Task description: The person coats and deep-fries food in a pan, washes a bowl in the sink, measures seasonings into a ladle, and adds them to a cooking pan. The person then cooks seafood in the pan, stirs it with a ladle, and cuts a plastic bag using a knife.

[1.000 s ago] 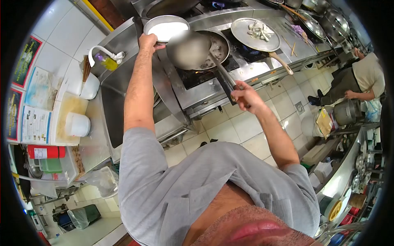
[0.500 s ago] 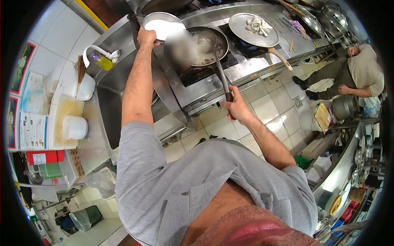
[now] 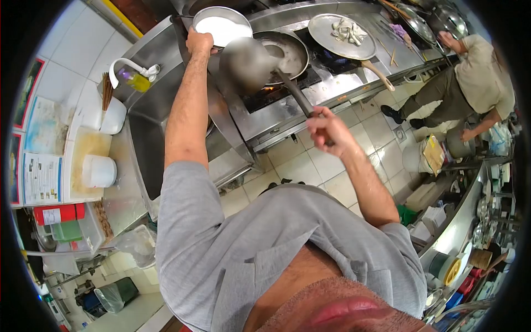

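Note:
My left hand (image 3: 200,43) is closed on the near rim of a round metal pan (image 3: 222,26) with white contents. Beside it, a wok (image 3: 298,58) sits over a lit burner, its left part covered by a blurred patch. A ladle's bowl shows faintly in the wok. My right hand (image 3: 331,131) has its fingers curled round a dark handle (image 3: 297,95) that runs up to the wok; whether this is the ladle's or the wok's handle is hard to tell. Right of the wok lies a round metal lid (image 3: 332,47) with a folded cloth (image 3: 349,31) on it.
A sink (image 3: 152,149) with a white faucet (image 3: 130,66) lies at the left, near a white tub (image 3: 99,171). Another person (image 3: 478,74) is at the right, by a large pot (image 3: 460,143). Pots and lids (image 3: 449,21) stand at the upper right.
The ladle has shifted within the wok, and my right hand has moved slightly right along with the handle. My left hand still holds the pan. The other person has moved left and raised a hand.

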Available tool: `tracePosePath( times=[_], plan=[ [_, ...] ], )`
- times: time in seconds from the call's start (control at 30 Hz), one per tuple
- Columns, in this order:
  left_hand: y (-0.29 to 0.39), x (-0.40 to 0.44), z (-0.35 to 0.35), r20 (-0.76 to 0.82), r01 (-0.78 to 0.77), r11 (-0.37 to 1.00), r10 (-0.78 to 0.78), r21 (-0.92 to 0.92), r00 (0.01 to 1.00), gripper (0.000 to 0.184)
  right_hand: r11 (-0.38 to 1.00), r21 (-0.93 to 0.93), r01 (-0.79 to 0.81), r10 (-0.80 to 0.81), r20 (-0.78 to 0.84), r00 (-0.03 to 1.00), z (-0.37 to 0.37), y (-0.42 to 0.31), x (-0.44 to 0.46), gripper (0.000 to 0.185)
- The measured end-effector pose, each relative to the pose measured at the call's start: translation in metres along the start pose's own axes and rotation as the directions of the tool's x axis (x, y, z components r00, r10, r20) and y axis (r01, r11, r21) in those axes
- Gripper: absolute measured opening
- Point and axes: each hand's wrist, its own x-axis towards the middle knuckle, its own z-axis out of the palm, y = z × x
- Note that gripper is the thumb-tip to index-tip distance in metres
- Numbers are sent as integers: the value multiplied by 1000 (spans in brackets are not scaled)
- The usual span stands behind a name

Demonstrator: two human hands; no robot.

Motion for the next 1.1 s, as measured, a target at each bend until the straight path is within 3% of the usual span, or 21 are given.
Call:
tracePosePath(
  times=[0.07, 0.1, 0.13, 0.2, 0.27, 0.33, 0.4, 0.5, 0.57, 0.6, 0.67, 0.73, 0.8, 0.83, 0.87, 0.9, 0.93, 1.0, 1.07, 1.1],
  plan=[
    [-1, 3, 3, 9, -41, 998, 41, 47, 999, 55, 999, 42, -4, 4, 5, 1000, -19, -6, 15, 59],
    [2, 2, 4, 12, -47, 998, 46, 43, 999, 55, 992, -115, 53, -55, -18, 998, -25, 3, 22, 61],
    [5, 0, 3, 18, -55, 995, 54, 84, 998, 56, 992, -115, 57, -60, -20, 998, -20, 10, 22, 61],
    [7, -4, 2, 22, -64, 990, 61, 124, 998, 57, 772, -626, 109, -260, -155, 953, 4, 34, 13, 63],
    [8, -7, 3, -13, -75, 983, 78, 170, 997, 58, 808, -582, 95, -218, -145, 965, 19, 27, -2, 60],
    [3, -3, 6, -44, -88, 967, 101, 240, 994, 59, 990, -137, 34, -44, -77, 996, 17, 11, -10, 53],
    [1, -4, 10, -70, -104, 946, 131, 307, 989, 60, 991, 132, -14, 15, -4, 1000, -4, -2, 5, 51],
    [6, -5, 8, -87, -134, 935, 172, 329, 981, 62, 918, -388, 79, -127, -99, 987, -9, 18, 20, 53],
    [8, -4, 4, -1, 10, 992, -10, -126, 1000, 59, 740, -661, 122, -295, -156, 943, 6, 45, 21, 54],
    [9, -3, 1, -7, 9, 991, -10, -130, 1000, 59, 735, -666, 126, -298, -151, 943, 15, 43, 12, 54],
    [8, -7, -4, 59, 119, 827, -103, -549, 993, 46, 934, -351, 62, -107, -109, 988, 33, 26, -13, 54],
    [6, -3, -20, 197, 185, 747, -74, -638, 978, 36, 1000, 2, 24, -24, -6, 1000, 17, 7, -8, 46],
    [-4, 3, -40, 239, 215, 674, -58, -707, 969, 34, 997, 74, -20, 20, 2, 1000, -2, -6, 10, 47],
    [-6, 1, -55, 238, 213, 644, -49, -735, 970, 33, 999, -43, 26, -27, -8, 1000, -9, -2, 18, 49],
    [-11, -1, -72, 236, 210, 613, -40, -761, 971, 33, 999, -43, 27, -27, -9, 1000, -9, 7, 22, 49],
    [-17, -3, -92, 226, 203, 611, -41, -765, 973, 32, 927, -366, 87, -132, -101, 986, -5, 19, 23, 51],
    [-24, -6, -114, 215, 195, 609, -42, -769, 976, 32, 751, -653, 100, -259, -151, 954, 2, 30, 21, 52],
    [-39, -26, -158, 112, 83, 671, 0, -737, 994, 31, 696, -713, 90, -295, -169, 941, 17, 40, 11, 55],
    [-85, -27, -206, 98, 93, 622, -26, -778, 995, 41, 919, -392, 52, -101, -107, 989, 33, 30, -10, 58],
    [-103, -34, -226, 29, 83, 646, -93, -759, 995, 44, 967, -252, 29, -53, -90, 995, 34, 19, -13, 59]
  ],
)
